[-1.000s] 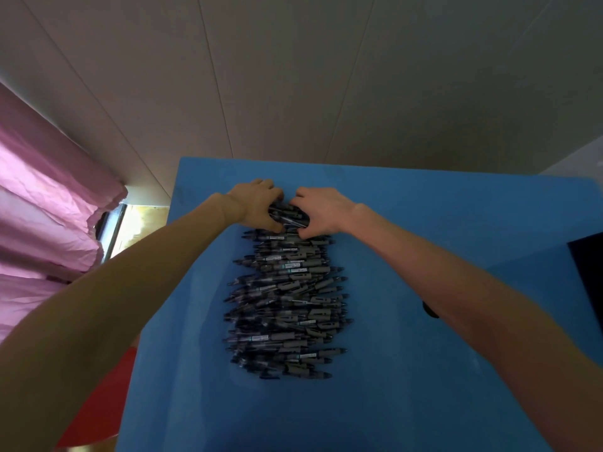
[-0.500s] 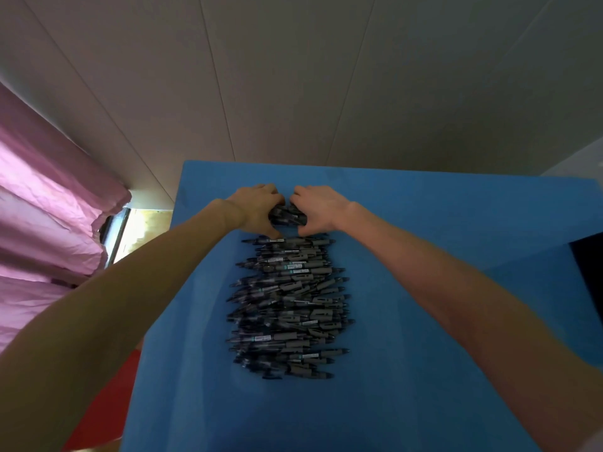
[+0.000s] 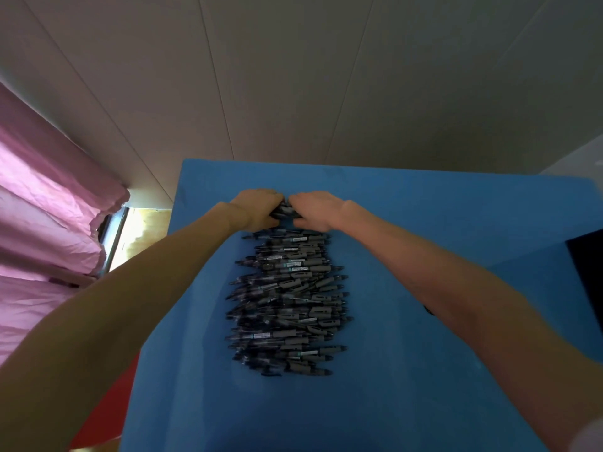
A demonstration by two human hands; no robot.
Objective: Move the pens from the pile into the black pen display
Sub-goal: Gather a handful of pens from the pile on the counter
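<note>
Hands' grip, left hand [image 3: 257,208] and right hand [image 3: 313,210], round pens [image 3: 283,211] above pile [image 3: 287,305]; blue table [image 3: 424,223], pink curtain [image 3: 42,207].

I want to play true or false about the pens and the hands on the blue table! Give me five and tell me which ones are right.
1. Both hands are at the far end of the pile of pens. True: the left hand and the right hand meet there.
2. The hands hold nothing. False: they grip a bunch of pens between them.
3. The pile lies on a blue table. True.
4. The curtain is green. False: it is pink, at the left.
5. The pens in the pile stand upright. False: they lie flat, mostly pointing sideways.
</note>
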